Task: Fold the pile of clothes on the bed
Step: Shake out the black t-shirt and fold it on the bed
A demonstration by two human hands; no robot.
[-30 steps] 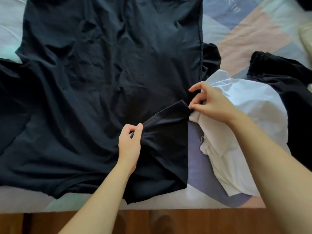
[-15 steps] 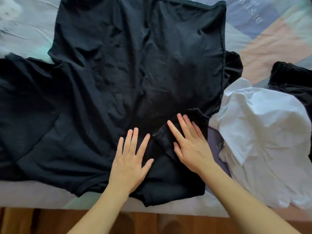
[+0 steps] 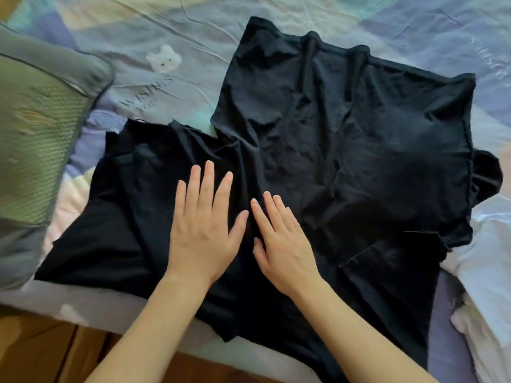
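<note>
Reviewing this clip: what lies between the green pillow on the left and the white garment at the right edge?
In the head view, the black shirt fills the stretch between pillow and white garment, with both hands, left and right, flat on it.

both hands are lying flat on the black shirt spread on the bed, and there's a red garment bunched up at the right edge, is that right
Not quite: the bunched garment at the right edge is white, not red. The rest holds. In the head view the left hand and the right hand both lie flat, fingers straight, on the black cotton shirt spread over the pastel patchwork bedsheet.
</note>
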